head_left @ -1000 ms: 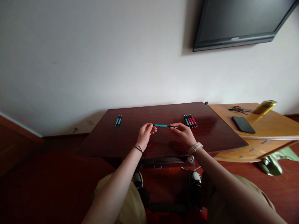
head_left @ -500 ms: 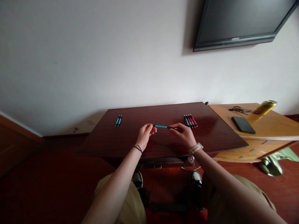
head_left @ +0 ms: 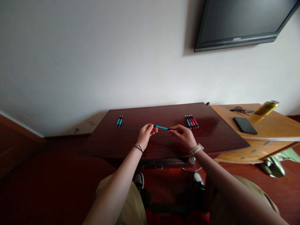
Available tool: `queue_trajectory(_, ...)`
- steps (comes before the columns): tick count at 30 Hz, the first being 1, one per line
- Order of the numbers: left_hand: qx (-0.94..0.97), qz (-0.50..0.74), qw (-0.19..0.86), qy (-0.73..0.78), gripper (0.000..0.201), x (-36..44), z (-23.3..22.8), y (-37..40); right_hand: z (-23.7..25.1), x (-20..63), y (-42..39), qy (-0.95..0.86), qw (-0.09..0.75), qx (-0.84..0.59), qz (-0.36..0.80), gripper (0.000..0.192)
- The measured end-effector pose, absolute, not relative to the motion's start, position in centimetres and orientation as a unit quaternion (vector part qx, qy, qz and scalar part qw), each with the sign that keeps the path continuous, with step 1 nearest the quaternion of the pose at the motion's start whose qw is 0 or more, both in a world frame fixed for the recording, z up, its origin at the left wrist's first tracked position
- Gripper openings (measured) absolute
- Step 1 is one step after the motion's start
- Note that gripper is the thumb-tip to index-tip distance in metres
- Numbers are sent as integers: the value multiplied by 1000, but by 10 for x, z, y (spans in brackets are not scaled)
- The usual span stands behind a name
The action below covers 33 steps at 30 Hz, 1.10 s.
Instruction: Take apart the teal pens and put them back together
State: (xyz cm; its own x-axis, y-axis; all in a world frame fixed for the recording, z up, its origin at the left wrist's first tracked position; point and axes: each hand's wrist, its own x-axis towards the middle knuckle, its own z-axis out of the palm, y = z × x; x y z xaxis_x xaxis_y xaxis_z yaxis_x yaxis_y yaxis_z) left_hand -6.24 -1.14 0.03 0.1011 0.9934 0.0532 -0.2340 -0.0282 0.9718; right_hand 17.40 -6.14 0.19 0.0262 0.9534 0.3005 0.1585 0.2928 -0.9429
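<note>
A blue and black pen (head_left: 161, 127) is held nearly level above the dark table (head_left: 138, 147), its right end slightly lower. My left hand (head_left: 146, 133) pinches its left end between thumb and fingers. At the other end, my right hand (head_left: 184, 135) grips the black part, with the tip partly hidden by the fingers. Two blue pens (head_left: 119, 121) lie side by side on the table's left. Behind my right hand, on the right side, several pens lie in a row: blue pens (head_left: 188, 122) on the left and pink-red pens (head_left: 194, 121) on the right.
A lighter wooden cabinet (head_left: 281, 128) adjoins the table on the right. On it are a black phone (head_left: 245, 125), dark glasses or a cable (head_left: 240, 109) and a yellow can (head_left: 267, 108). A television (head_left: 243, 22) hangs on the wall above.
The pen's right end has dipped a little, and my right fingers have shifted slightly along it. Both hands keep hold; the pens on the table lie as before.
</note>
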Motion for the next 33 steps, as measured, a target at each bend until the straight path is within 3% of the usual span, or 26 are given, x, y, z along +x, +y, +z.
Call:
queue_trajectory(4,479,536,568,401,36,-61,1,-11,5,173,-65,-583,518,-482,399,40)
queue_trajectory(10,480,534,564,407,39,-59,3,-15,3,173,-65,-617,481,-515,348,43)
queue_trajectory(18,489,533,535,438,41,-60,-2,-16,-8,173,-57,-658,492,-497,278,31)
queue_trajectory(24,488,535,536,434,37,-60,-4,-11,-10,171,-54,-658,461,-515,297,37)
queue_trajectory(33,477,549,528,438,37,-59,-5,-10,-9,171,-53,-662,481,-503,279,30)
